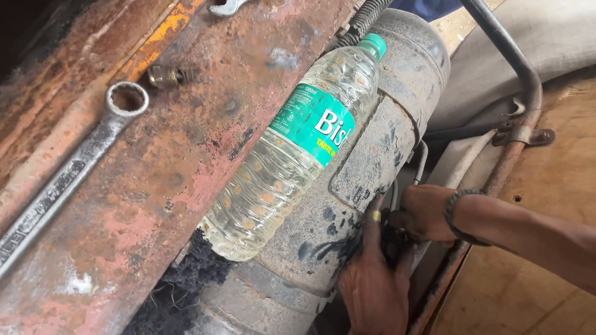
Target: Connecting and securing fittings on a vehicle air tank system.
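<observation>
My left hand comes up from the bottom edge and lies against the side of a dirty grey cylindrical tank. Its ringed forefinger points up the tank wall and its other fingers curl around a small dark fitting. My right hand, with a dark bracelet on the wrist, reaches in from the right and is curled at the same fitting. What it grips is hidden behind the fingers. A clear plastic bottle with a green label and cap lies tilted across the tank and the rusty plate, apart from both hands.
A long ring spanner lies on the rusty red metal plate at left, with a small brass fitting above it. A ribbed hose and a bent metal pipe run past the tank. Brown board at right.
</observation>
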